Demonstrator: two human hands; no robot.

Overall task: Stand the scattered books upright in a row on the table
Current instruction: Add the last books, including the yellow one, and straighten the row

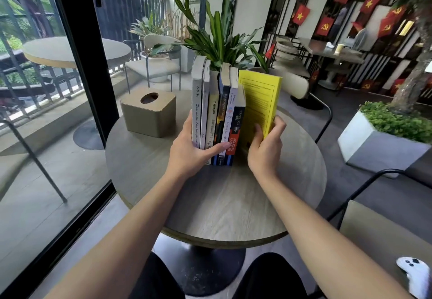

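A right hand [265, 145] pinches the upright yellow book [259, 102] just right of the row of books [217, 111]; left hand [194, 151], fingers spread, braces that row on the bench [229, 200].

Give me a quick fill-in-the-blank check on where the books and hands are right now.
1. The right hand has its grip on the ____ book at the right end of the row of books.
2. The left hand braces the row's ____ end.
3. The tissue box sits to the ____ of the row on the round table.

Missing words: yellow; left; left
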